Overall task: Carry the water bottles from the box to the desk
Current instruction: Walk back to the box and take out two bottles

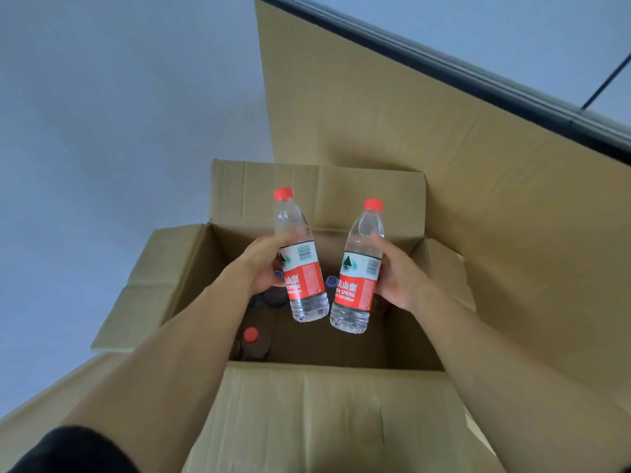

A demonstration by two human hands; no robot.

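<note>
While both arms reach forward over an open cardboard box [307,404], each hand holds one clear water bottle above its opening. The left bottle [302,264] has a red cap and a red-and-white label; the left hand [269,264] wraps around its middle, fingers curled behind the label. The right bottle [356,278] looks the same and leans slightly toward the right; the right hand [397,274] grips its side, thumb lying along the upper body. The two bottles are close together near their bases without clearly touching, and the hands stay apart on the outer sides.

Down inside the box, another red-capped bottle [252,339] stands near the front left corner, and darker bottle tops [329,281] show dimly between and behind the held bottles. All four box flaps are folded outward. A large flat cardboard sheet [426,148] stands behind the box on the right, against a pale wall [102,114]. A dark sleeve [78,452] covers the left upper arm.
</note>
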